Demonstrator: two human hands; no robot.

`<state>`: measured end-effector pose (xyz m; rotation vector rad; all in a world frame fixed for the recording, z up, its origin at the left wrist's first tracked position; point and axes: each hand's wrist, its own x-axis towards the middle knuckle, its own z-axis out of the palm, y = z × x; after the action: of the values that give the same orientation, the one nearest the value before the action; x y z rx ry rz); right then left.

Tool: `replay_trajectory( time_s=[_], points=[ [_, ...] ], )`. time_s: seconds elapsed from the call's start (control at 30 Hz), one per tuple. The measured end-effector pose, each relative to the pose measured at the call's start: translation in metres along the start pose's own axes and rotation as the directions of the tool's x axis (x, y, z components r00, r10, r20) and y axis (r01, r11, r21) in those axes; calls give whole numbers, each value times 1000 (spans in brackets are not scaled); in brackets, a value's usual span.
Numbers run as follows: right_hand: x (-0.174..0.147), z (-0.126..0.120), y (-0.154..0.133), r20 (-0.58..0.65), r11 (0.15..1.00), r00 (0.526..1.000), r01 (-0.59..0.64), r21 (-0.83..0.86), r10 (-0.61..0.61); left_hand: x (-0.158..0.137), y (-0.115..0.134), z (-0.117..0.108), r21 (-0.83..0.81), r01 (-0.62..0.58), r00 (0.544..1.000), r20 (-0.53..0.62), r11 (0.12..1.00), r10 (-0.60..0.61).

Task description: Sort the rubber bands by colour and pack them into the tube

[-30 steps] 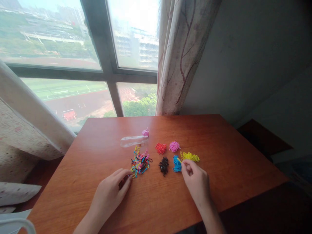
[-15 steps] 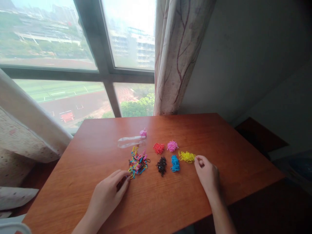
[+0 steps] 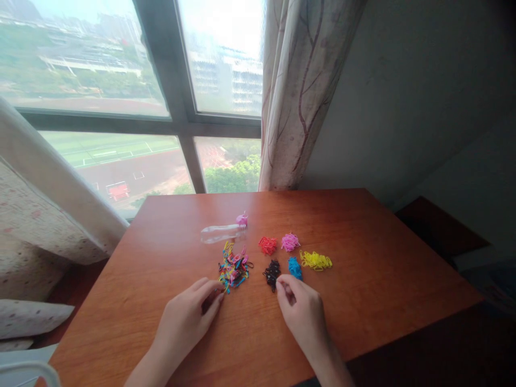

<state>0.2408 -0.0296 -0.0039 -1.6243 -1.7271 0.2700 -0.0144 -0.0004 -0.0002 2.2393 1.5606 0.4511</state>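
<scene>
A loose pile of mixed coloured rubber bands [image 3: 235,267] lies on the wooden table. My left hand [image 3: 187,314] touches its near-left edge, thumb and fingertips brought together; whatever is between them is too small to make out. My right hand [image 3: 303,309] is over the table just in front of the sorted piles, its fingers pinched beside the black rubber bands [image 3: 272,273]. That hand partly covers the blue rubber bands [image 3: 295,267]. Behind these are the red rubber bands [image 3: 267,245] and pink rubber bands [image 3: 290,242], with yellow rubber bands [image 3: 316,260] on the right.
A clear plastic bottle [image 3: 220,233] lies on its side behind the mixed pile, a pink cap [image 3: 242,219] by its right end. The table [image 3: 382,269] reaches back to a window and a curtain [image 3: 306,97].
My right hand has moved left from the yellow pile to the front of the black and blue piles. My left hand stays at the mixed pile. The view has shifted slightly.
</scene>
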Motion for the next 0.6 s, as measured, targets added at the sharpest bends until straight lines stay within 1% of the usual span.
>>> replay_trajectory(
  time_s=[0.1, 0.23, 0.5, 0.6],
  points=[
    [-8, 15, -16, 54, 998, 997, 55, 38, -57, 0, -1, 1, 8, 7, 1000, 4, 1000, -7],
    [-15, 26, -29, 118, 995, 988, 93, 33, -96, 1, -1, 2, 4, 2, 1000, -1, 1000, -2],
    [-15, 36, -45, 232, 994, 967, 113, -5, -109, 0, -1, 1, -45, -41, 998, -54, 998, 38],
    [-14, 40, -48, 250, 994, 963, 110, -25, -100, 0, -1, 0, -82, -60, 995, -83, 995, 53]
  ],
)
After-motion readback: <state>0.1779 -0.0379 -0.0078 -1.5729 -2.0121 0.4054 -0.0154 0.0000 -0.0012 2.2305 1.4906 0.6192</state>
